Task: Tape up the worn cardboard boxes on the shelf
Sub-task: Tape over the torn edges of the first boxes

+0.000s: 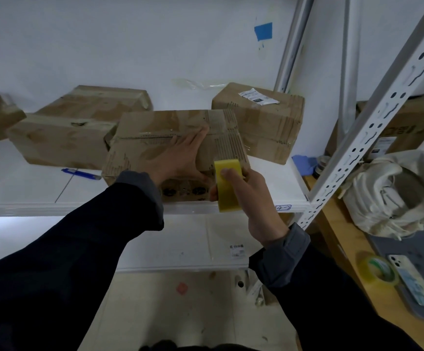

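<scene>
A worn cardboard box [155,127] sits at the front of the white shelf [28,188], its top seam split and partly covered with clear tape. My left hand [180,155] lies flat on its top, fingers straight and pointing toward the far right. My right hand [246,191] grips a yellow roll of tape [227,183] at the box's front right corner. A strip of tape runs up over the box from the roll. Two more worn boxes stand behind: one at the left [74,130], one at the right [261,120].
A blue pen [81,174] lies on the shelf left of the box. A white slotted shelf post [373,127] slants at the right. Beyond it, a wooden bench holds a white cloth bag [393,193], another tape roll [379,271] and a phone [413,279].
</scene>
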Available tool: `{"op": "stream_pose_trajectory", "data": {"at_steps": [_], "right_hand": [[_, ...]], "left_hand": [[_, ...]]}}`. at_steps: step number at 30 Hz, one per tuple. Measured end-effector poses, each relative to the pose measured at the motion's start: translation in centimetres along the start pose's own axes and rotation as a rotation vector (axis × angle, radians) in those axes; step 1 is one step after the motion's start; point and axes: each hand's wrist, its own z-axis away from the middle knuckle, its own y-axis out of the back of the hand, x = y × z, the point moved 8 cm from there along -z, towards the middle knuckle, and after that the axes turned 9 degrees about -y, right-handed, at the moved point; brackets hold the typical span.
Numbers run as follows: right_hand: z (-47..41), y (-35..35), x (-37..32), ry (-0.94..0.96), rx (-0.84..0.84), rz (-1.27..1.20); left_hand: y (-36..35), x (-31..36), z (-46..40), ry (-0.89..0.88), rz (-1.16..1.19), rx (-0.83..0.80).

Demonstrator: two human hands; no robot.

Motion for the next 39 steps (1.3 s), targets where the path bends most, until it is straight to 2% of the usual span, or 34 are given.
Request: {"op": "stream_pose_trajectory", "data": {"at_steps": [8, 19, 22, 26, 29, 34, 36, 39], "right_hand": [[-0.3, 0.8, -0.4, -0.021, 0.016, -0.009], [-1.6, 0.0, 3.0, -0.147, -0.081, -0.081], [-2.1, -0.6, 4.1, -0.190, -0.129, -0.051], [-2.5, -0.7, 5.5, -0.171, -0.145, 0.061], [-2.7, -0.6, 6.1, -0.127, -0.140, 0.122], [-3.2, -0.3, 6.1, -0.129, -0.142, 0.055], [-3.6, -0.1, 6.8, -0.169, -0.145, 0.008], [-3.4, 0.3, 10.4, -0.334, -0.142, -0.078]], "left_hand": [[-0.4, 0.0, -1.0, -0.014, -0.074, -0.102], [-0.7, 0.7, -1.4, -0.028, -0.124, -0.211], [-0.5, 1.4, -1.3, -0.065, -0.132, -0.180], [-0.6, 2.4, -0.7, -0.201, -0.113, -0.067], [-1.0, 2.7, -0.3, -0.196, -0.082, -0.054], [-0.9, 2.8, -0.2, -0.167, -0.019, -0.060], [-0.9, 2.7, -0.2, -0.166, -0.020, -0.061], [-0.9, 2.7, 0.0, -0.155, 0.001, -0.064]]}}
